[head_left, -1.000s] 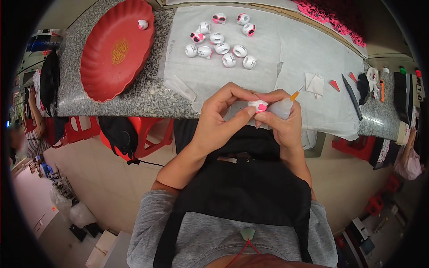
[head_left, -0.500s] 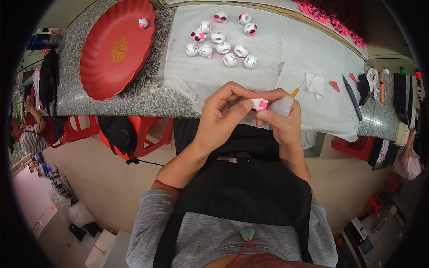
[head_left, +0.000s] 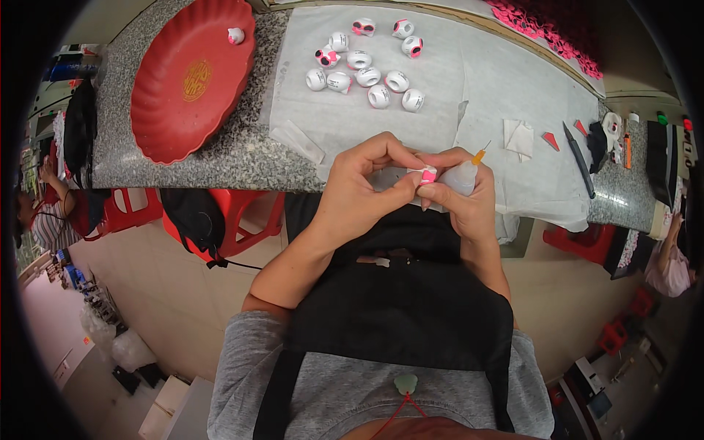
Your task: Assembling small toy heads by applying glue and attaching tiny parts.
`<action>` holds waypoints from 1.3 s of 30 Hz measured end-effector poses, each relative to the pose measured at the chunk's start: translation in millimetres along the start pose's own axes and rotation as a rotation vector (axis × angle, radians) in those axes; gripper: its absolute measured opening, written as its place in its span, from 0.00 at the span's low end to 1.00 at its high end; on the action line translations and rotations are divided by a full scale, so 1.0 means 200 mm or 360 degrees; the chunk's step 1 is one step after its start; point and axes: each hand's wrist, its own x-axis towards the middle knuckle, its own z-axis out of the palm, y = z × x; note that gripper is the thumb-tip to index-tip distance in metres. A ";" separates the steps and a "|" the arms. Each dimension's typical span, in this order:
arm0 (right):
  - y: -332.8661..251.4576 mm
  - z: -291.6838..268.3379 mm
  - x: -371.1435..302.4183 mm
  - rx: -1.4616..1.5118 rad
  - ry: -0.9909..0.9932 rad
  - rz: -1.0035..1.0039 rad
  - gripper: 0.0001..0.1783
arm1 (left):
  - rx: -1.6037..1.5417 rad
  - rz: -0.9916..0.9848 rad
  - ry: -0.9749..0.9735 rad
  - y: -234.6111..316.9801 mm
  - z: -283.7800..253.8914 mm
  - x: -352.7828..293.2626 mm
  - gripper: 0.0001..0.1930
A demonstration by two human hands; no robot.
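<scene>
Between the fingertips of my left hand [head_left: 367, 180] is a small white-and-pink figurine head [head_left: 427, 175], held just above the table's near edge. My right hand [head_left: 469, 192] is closed around a translucent squeeze bottle [head_left: 461, 178] with an orange needle tip [head_left: 479, 156] pointing up and away. The thumb and forefinger of that hand also reach to the figurine head. Fingers cover much of the small piece. Farther off, several similar white heads [head_left: 368, 76] with pink and black details lie in a loose group on white paper [head_left: 433, 136].
On the left, a red scalloped tray [head_left: 161, 95] holds one small white-and-pink piece [head_left: 235, 36]. To the right lie a folded white cloth [head_left: 518, 139], a dark pen-like tool [head_left: 579, 160] and red scraps [head_left: 551, 141]. Pink pieces [head_left: 546, 33] fill the far right. A red stool [head_left: 235, 224] stands below.
The figurine head has turned in my fingers, so a pink patch now faces up. My left fingers have shifted slightly around it, and the bottle's needle tip has tilted a little.
</scene>
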 end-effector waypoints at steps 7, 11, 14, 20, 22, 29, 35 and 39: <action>-0.01 -0.01 0.01 -0.0011 0.0006 0.0069 0.13 | -0.0110 -0.0088 0.0007 0.02 -0.02 0.00 0.05; -0.03 -0.02 0.01 0.0209 0.0005 0.0078 0.14 | 0.0073 0.0011 -0.0111 0.03 0.01 0.00 0.12; -0.05 -0.01 0.02 0.0288 0.0010 0.0096 0.14 | 0.0528 0.0465 -0.0042 -0.03 -0.01 0.02 0.14; -0.03 0.04 0.01 -0.0761 0.0382 -0.0718 0.13 | 0.1038 0.0964 0.0342 -0.06 0.03 0.04 0.15; -0.04 0.04 0.00 -0.1057 0.0444 -0.1078 0.13 | 0.1090 0.0975 0.0389 -0.05 0.04 0.03 0.15; -0.04 0.01 0.00 -0.1529 0.0342 -0.1355 0.14 | 0.1407 0.1061 0.0452 -0.05 0.04 0.04 0.13; -0.07 -0.05 0.00 -0.1698 0.0127 -0.1393 0.15 | 0.1455 0.1045 0.0333 -0.08 0.02 0.05 0.13; -0.06 -0.06 0.00 -0.1861 0.0071 -0.1469 0.15 | 0.1505 0.0989 0.0279 -0.08 0.01 0.05 0.14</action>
